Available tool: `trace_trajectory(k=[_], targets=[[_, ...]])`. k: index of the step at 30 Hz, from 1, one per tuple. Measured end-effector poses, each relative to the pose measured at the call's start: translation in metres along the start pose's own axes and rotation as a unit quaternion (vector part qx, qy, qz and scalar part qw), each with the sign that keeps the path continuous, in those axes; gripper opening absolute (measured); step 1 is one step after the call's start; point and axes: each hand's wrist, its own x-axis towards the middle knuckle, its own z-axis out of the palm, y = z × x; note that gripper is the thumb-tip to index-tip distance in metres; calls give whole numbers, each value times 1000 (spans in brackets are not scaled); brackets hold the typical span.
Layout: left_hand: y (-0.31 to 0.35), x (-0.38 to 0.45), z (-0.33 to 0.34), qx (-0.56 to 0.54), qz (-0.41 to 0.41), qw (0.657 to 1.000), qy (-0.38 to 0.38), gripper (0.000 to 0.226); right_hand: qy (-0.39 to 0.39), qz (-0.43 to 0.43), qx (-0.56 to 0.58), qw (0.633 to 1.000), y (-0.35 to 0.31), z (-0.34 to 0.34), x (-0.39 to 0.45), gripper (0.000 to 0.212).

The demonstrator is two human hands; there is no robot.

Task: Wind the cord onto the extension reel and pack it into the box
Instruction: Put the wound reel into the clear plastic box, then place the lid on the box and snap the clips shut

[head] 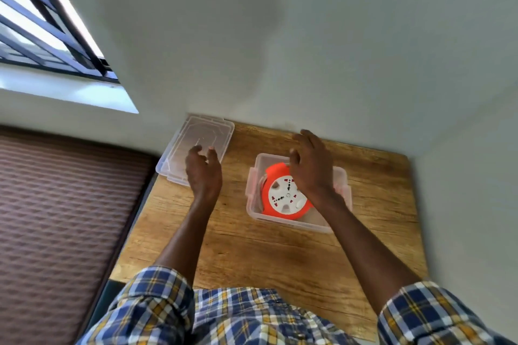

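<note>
With the reel (283, 199) lying in the box (253, 185) and both my left hand (203, 169) and right hand (311, 168) loosely open, empty, I risk misaligning the lid (196, 140) left of it.

I have just the one view, from the camera worn on the person's head, looking forward and steeply down. It sits close: both forearms reach up from the bottom edge, with checked sleeves (157, 297) filling the lower frame. The wide lens bends the wall (308, 36) beyond the hands and takes in a window (42, 22) far up-left of the left hand (203, 171). The desk (252, 246) spreads beneath both hands, the right hand (311, 168) near centre.
</note>
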Motion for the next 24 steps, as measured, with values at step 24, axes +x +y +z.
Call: trace_trajectory(k=[24], targets=[[-68,59,-43,-51,-86,986,133,38,-265,72,21,961,-119,179,124,71]])
